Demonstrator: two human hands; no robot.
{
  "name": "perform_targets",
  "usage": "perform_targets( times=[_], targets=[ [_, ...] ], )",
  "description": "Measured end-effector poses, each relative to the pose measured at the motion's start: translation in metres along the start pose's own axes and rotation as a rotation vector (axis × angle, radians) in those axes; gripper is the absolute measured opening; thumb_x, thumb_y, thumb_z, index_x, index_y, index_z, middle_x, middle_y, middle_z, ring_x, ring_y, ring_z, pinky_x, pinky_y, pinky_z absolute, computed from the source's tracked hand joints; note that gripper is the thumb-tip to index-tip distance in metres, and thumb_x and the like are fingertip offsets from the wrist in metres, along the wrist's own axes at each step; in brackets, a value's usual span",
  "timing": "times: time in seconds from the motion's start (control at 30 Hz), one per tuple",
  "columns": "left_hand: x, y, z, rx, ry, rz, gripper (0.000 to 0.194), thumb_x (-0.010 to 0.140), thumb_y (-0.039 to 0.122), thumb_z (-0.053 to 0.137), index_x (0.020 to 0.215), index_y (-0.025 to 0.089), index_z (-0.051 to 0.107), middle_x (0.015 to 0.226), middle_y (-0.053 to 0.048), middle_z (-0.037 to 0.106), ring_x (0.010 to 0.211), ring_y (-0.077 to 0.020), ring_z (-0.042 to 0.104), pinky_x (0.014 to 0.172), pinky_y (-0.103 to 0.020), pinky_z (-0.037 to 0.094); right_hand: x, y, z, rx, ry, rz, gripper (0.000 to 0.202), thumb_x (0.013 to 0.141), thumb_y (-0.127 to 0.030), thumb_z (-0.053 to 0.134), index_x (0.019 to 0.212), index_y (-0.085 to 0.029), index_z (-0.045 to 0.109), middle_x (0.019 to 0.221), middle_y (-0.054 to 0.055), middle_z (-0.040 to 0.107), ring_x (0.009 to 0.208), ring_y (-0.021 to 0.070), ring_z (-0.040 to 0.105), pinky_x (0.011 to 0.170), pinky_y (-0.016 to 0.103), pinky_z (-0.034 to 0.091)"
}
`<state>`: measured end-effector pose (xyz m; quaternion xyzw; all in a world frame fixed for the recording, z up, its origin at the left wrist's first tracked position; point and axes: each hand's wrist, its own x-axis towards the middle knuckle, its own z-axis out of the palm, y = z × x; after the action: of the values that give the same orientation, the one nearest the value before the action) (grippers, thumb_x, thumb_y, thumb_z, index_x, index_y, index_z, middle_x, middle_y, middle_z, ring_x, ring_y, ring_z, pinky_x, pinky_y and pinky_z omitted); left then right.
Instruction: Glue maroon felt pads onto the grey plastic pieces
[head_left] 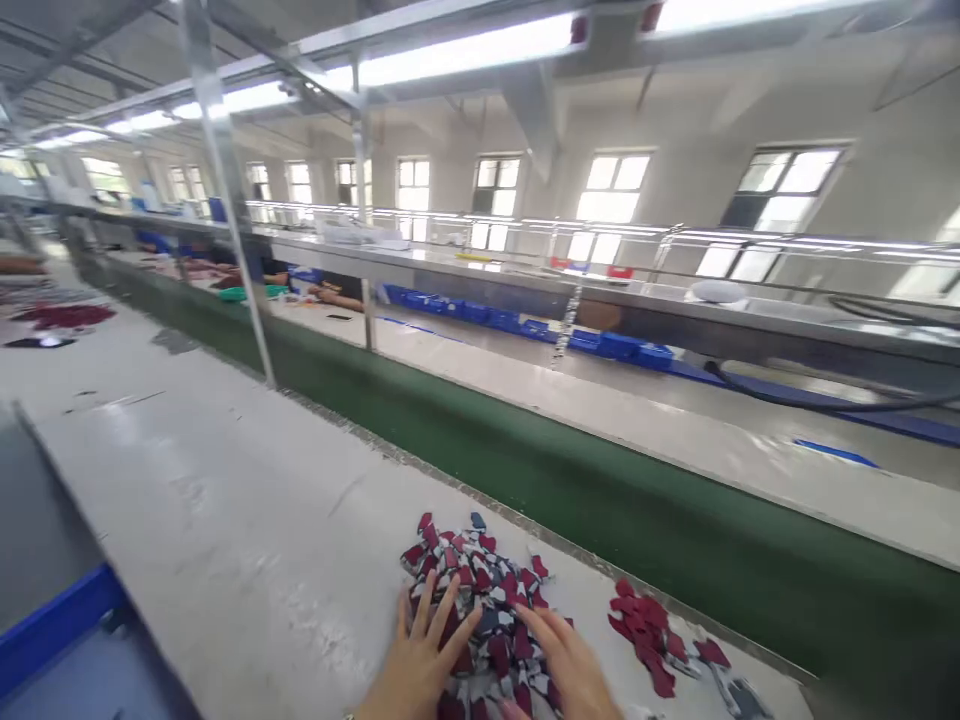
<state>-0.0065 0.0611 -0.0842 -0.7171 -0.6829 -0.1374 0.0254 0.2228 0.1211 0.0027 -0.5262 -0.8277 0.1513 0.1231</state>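
Note:
A loose heap of small cut pieces (pixel 480 565), dark red, grey and whitish, lies on the white worktable near its front. My left hand (pixel 424 650) rests on the heap's left side, fingers stretched and spread. On the right side, my right hand (pixel 562 660) touches the pieces with its fingers extended; part of its thumb side is among them. Neither hand has a piece clearly gripped. A smaller pile of dark red pieces (pixel 643 630) sits apart to the right, with a few grey and white ones beside it.
Beyond the white worktable (pixel 225 500) runs a green conveyor belt (pixel 480 420). A blue bin (pixel 60 620) stands at the lower left. Past the belt are a long shelf and several blue trays (pixel 510 318). A metal post (pixel 232 200) rises at the table's far edge.

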Motion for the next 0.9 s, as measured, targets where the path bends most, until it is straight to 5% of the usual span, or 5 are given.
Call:
perform_targets(
  times=[0.13, 0.27, 0.33, 0.53, 0.9],
  targets=[
    [-0.028, 0.031, 0.001, -0.130, -0.050, -0.232, 0.134, 0.052, 0.062, 0.089, 0.156, 0.041, 0.007, 0.164, -0.018, 0.015, 0.144, -0.0592, 0.022, 0.102, -0.085, 0.024, 0.060, -0.032, 0.017, -0.217, -0.127, -0.018, 0.062, 0.097, -0.051, 0.035, 0.146, -0.016, 0.051, 0.146, 0.021, 0.053, 0.133, 0.0394, 0.052, 0.107, 0.057, 0.042],
    [-0.042, 0.050, -0.033, -0.310, 0.025, -0.273, 0.127, 0.063, 0.071, 0.078, 0.157, 0.042, -0.001, 0.165, -0.014, -0.002, 0.148, -0.0548, 0.015, 0.105, -0.082, 0.026, 0.115, -0.023, 0.029, -0.476, -0.310, -0.190, 0.049, 0.086, -0.023, 0.048, 0.130, -0.032, 0.068, 0.151, 0.010, 0.051, 0.128, 0.0470, 0.053, 0.099, 0.069, 0.042],
    [-0.042, 0.047, -0.050, -0.353, 0.072, -0.318, 0.122, 0.066, 0.077, 0.071, 0.156, 0.043, -0.003, 0.165, -0.012, -0.009, 0.148, -0.0549, 0.009, 0.104, -0.085, 0.024, 0.138, -0.026, 0.042, -0.555, -0.378, -0.296, 0.053, 0.086, -0.018, 0.047, 0.133, -0.034, 0.065, 0.151, 0.006, 0.051, 0.127, 0.0403, 0.055, 0.099, 0.061, 0.047],
    [-0.044, 0.001, -0.061, -0.406, 0.111, -0.360, 0.109, 0.075, 0.079, 0.060, 0.157, 0.040, 0.000, 0.167, -0.011, -0.008, 0.150, -0.0537, 0.005, 0.107, -0.084, 0.019, 0.160, -0.082, 0.085, -0.636, -0.401, -0.502, 0.043, 0.094, -0.025, 0.062, 0.136, -0.028, 0.059, 0.153, 0.008, 0.047, 0.133, 0.0331, 0.050, 0.103, 0.056, 0.047],
    [-0.060, -0.115, -0.047, -0.088, 0.180, -0.746, 0.133, 0.050, 0.082, 0.076, 0.158, 0.038, 0.012, 0.167, -0.014, 0.013, 0.148, -0.0533, 0.013, 0.109, -0.081, 0.015, 0.183, -0.252, 0.144, -0.586, -0.275, -0.879, 0.041, 0.098, -0.031, 0.061, 0.137, -0.023, 0.053, 0.144, 0.011, 0.051, 0.122, 0.0292, 0.056, 0.097, 0.052, 0.053]
  ],
)
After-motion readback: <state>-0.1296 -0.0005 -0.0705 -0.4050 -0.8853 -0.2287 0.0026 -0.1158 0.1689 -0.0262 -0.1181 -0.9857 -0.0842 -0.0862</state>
